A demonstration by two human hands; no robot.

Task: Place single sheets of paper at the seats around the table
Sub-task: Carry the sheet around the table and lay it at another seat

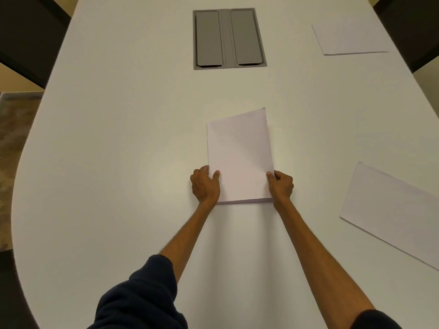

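Observation:
A stack of white paper [240, 160] is in the middle of the white table [118, 138], its near edge on the surface and its top sheet lifted and tilted. My left hand [204, 185] grips the stack's left edge, thumb on top. My right hand [281, 185] grips its right edge, thumb on the sheet. One single sheet [389, 210] lies flat at the near right edge of the table. Another single sheet [349, 39] lies at the far right.
A grey cable hatch [226, 39] with two lids is set into the table's middle, beyond the stack. Dark chairs stand at the far left [28, 32] and far right [411, 27]. The table's rounded edge curves along the left, with floor beyond.

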